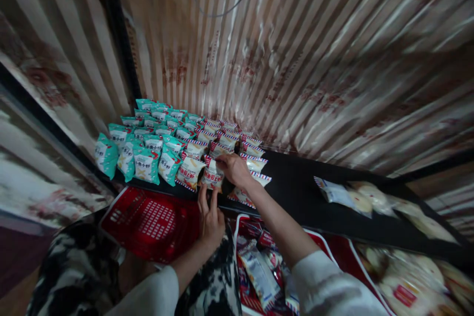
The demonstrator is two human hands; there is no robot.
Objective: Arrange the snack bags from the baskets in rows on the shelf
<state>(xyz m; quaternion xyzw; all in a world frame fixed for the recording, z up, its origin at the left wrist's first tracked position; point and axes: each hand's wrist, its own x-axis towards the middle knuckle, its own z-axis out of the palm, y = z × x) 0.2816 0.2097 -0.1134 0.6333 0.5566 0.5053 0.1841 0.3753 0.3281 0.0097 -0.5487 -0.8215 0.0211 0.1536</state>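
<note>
1. From my end, the cream snack packet with red lettering stands at the front of the black shelf, between a matching packet and a striped-edge packet partly behind the right forearm.
2. I see the right hand at its upper right corner, fingers bunched together; whether they pinch the film or only press on it, I cannot tell.
3. The left hand reaches from below, index and middle fingers spread apart, their tips against the packet's lower edge.
4. My main worry is a tip forward: the packet stands near the shelf's front edge, and letting go at the top before it balances could drop it towards the red perforated basket or the white-rimmed red container below.
5. Pushing back too hard could topple the cream packets closely lined up behind.
6. The right wrist passes close to the striped-edge packet; a careless withdrawal could drag it off.
7. A leftward nudge might disturb the teal snack packets.
</note>
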